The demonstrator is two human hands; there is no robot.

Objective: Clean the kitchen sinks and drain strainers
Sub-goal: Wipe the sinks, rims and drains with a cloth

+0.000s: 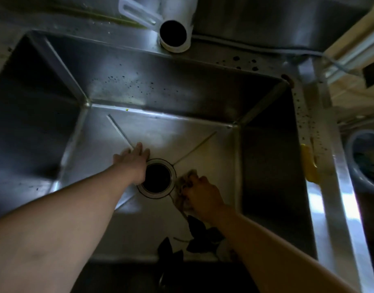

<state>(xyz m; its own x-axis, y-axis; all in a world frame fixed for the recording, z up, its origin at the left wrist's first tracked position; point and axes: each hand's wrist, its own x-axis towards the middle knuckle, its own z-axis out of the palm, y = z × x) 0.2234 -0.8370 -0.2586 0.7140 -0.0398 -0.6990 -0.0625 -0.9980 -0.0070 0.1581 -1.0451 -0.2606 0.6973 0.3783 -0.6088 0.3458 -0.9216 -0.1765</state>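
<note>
I look down into a deep steel sink (139,85) with a round open drain hole (157,178) in the middle of its floor; no strainer sits in it. My left hand (133,160) rests flat on the sink floor just left of the drain, fingers straight. My right hand (203,195) grips a crumpled, dirty cloth (183,187) and presses it on the floor at the drain's right rim. Part of the cloth is hidden under my fingers.
A white plastic spout (175,32) hangs over the sink's back edge. Dark specks dot the back wall and the right rim. A yellow object (308,163) lies on the right rim. A round basin (365,161) shows at far right. Dark leaf-patterned fabric (201,235) sits near the front.
</note>
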